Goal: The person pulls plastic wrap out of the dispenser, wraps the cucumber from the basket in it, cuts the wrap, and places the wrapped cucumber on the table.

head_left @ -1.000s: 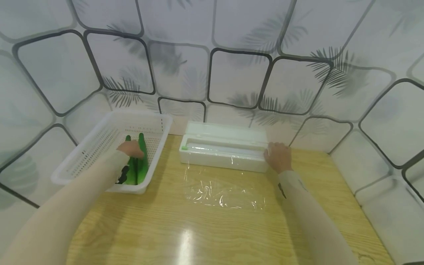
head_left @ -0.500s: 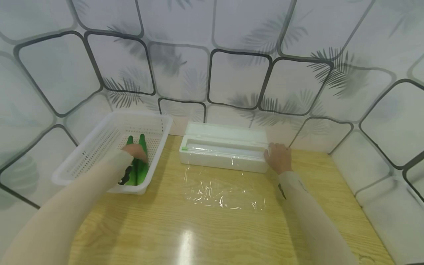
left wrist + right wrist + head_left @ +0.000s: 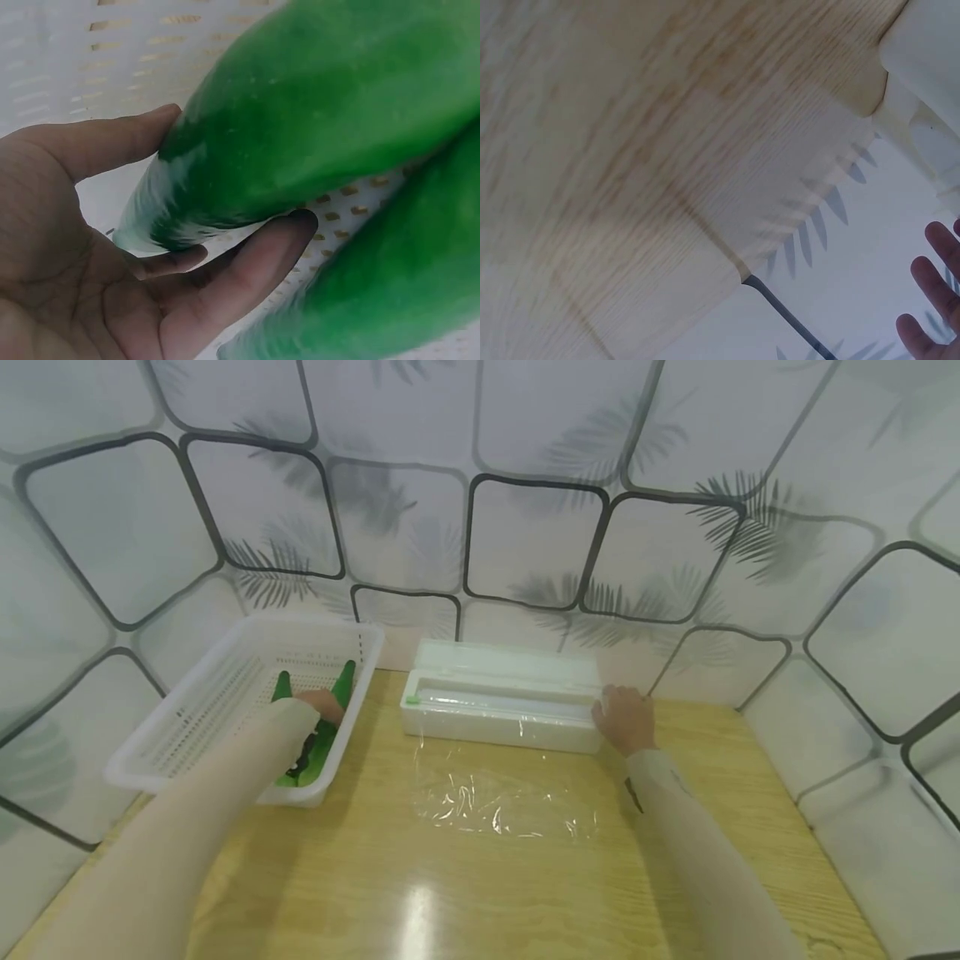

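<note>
In the head view, my left hand (image 3: 322,703) reaches into a white plastic basket (image 3: 120,772) and grips the right-hand cucumber (image 3: 343,683). The left wrist view has thumb and fingers on either side of that cucumber's tapered end (image 3: 262,142). A second cucumber (image 3: 405,277) lies next to it. My right hand (image 3: 626,720) rests at the right end of a white cling film box (image 3: 502,731), whose lid stands up. In the right wrist view, its fingers (image 3: 934,289) show near the box (image 3: 930,60); their contact is out of sight.
A clear sheet of cling film (image 3: 502,806) extends from the box over the front of the wooden table (image 3: 480,893). A small green slider (image 3: 412,699) sits at the box's left end. Patterned walls (image 3: 540,543) enclose the table behind and at the sides.
My left hand has shifted right within the basket. The right-hand cucumber now leans right, and the two far tips stand farther apart. My right hand has stayed at the box.
</note>
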The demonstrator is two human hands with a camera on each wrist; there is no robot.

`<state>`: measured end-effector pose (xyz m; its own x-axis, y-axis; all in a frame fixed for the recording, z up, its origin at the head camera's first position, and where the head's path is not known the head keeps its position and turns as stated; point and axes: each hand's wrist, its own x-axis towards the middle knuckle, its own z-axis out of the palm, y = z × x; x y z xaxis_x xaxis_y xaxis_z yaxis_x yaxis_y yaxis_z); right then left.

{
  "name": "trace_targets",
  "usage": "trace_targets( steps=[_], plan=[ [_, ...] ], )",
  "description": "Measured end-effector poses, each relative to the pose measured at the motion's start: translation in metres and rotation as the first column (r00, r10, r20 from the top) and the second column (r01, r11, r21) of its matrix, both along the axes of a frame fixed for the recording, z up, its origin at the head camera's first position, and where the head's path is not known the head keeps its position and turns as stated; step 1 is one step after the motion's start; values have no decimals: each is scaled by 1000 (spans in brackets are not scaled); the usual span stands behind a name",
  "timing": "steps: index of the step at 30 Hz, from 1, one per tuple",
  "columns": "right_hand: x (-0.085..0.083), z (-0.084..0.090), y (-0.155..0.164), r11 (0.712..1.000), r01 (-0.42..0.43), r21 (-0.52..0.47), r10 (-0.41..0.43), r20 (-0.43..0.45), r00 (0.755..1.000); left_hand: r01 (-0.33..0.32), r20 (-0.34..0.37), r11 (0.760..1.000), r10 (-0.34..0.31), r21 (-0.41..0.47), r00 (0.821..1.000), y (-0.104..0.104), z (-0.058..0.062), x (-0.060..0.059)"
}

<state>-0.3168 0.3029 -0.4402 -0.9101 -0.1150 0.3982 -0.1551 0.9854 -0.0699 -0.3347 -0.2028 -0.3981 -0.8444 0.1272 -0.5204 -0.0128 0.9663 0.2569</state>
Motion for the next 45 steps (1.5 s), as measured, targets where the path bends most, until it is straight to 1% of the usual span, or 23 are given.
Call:
trace_targets(
  steps=[6,8,13,14,15,17,20,23,26,29,30,31,34,37,39,42,45],
  plan=[
    [0,-1,-1,1000,-12,9,12,-25,1000,-91,25,993,89,75,996,-7,-8,-7],
    [0,-1,-1,1000,-12,12,12,-28,1000,-101,33,991,98,84,995,-10,-10,-9],
    [1,0,-1,1000,-14,17,14,-24,1000,-178,71,975,170,131,983,-15,-6,-11],
    [1,0,-1,1000,-15,17,16,-24,1000,-171,65,977,163,131,984,-16,-4,-11],
    [2,1,-1,1000,-16,17,16,-25,1000,-170,64,976,162,134,985,-17,-1,-10],
    [2,1,-2,1000,-18,17,18,-26,999,-144,47,983,140,115,989,-18,9,-7],
    [1,1,-1,1000,-16,15,17,-23,1000,-61,-2,996,61,64,998,-20,27,0],
    [-1,0,-1,1000,-8,17,8,-15,1000,-62,-23,997,63,47,998,-24,42,5],
    [-2,-1,0,1000,-2,15,3,-12,1000,-31,-39,999,32,28,999,-28,52,5],
    [-1,0,0,1000,-6,16,6,-12,1000,12,-7,999,-11,52,1000,-31,62,4],
    [-1,1,-1,1000,-7,17,7,-10,1000,31,3,997,-32,68,999,-31,65,3],
    [0,1,-1,1000,-7,18,7,-6,1000,37,17,995,-39,90,999,-32,69,3],
    [1,2,-2,1000,-7,14,7,4,1000,19,70,983,-32,180,997,-32,81,4],
    [1,2,-2,1000,-8,13,7,11,1000,0,94,970,-23,243,995,-27,96,7],
    [0,2,-1,1000,-8,18,8,15,1000,11,82,966,-33,259,996,-22,107,9],
    [0,2,-1,1000,-9,27,9,15,1000,76,21,971,-83,226,996,-10,123,12],
    [1,5,-2,1000,-13,23,13,16,1000,119,-28,971,-115,206,993,5,135,14]
  ],
)
